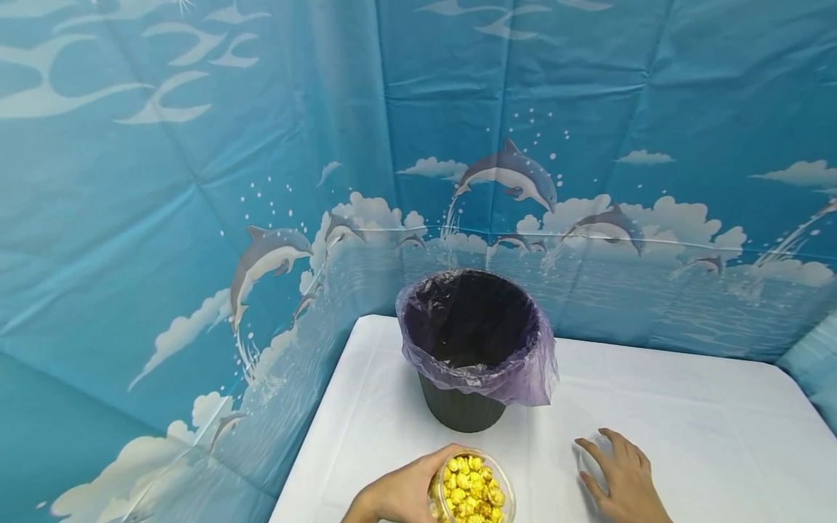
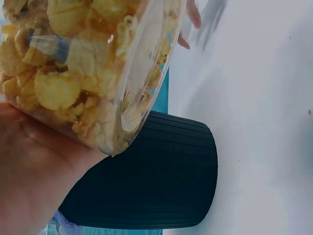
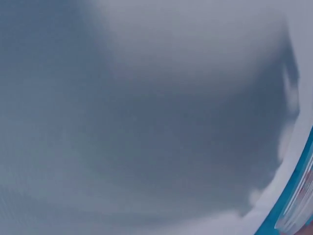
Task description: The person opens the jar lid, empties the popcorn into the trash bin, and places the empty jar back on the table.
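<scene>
My left hand [image 1: 404,489] grips a clear plastic tub [image 1: 507,488] by its left side, near the table's front edge. Yellow popcorn [image 1: 472,488] fills the tub, whose top faces the head camera. In the left wrist view, the palm lies along the wall of the tub [image 2: 132,98], and popcorn pieces [image 2: 58,90] show through it. To the right, my right hand [image 1: 621,476] is low over the white cloth with its fingers spread and holds nothing. The right wrist view is mostly blurred cloth and shadow.
Beyond the tub stands a black trash can [image 1: 463,408], lined with a thin purple bag [image 1: 532,374] folded over its rim. White cloth [image 1: 686,407] covers the table. Blue dolphin-print curtains [image 1: 588,131] hang behind it and on the left.
</scene>
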A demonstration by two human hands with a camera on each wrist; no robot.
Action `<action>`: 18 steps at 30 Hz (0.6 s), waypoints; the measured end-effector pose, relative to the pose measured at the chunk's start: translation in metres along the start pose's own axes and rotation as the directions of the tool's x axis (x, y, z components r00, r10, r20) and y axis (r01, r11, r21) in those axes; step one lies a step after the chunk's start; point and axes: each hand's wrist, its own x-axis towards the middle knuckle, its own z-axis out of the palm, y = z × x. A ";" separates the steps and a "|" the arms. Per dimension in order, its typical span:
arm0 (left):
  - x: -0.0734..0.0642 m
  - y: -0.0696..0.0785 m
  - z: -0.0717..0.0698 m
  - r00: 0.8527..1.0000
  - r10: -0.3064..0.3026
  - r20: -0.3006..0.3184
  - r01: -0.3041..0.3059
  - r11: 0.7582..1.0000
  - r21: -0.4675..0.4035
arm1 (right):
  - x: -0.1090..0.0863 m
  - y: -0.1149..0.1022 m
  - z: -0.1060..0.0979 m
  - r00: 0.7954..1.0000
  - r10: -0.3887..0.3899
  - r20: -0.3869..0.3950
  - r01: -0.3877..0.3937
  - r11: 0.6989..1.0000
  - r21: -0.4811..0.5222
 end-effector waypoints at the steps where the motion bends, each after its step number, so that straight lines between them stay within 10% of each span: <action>1: 0.000 0.000 0.000 1.000 -0.003 -0.005 0.003 1.000 0.003 | -0.001 0.001 0.002 1.000 0.015 0.012 -0.015 1.000 -0.012; 18: 0.001 -0.010 0.000 0.999 0.046 -0.008 -0.046 0.998 -0.034 | -0.008 0.010 0.014 0.988 0.085 0.128 -0.077 0.995 -0.061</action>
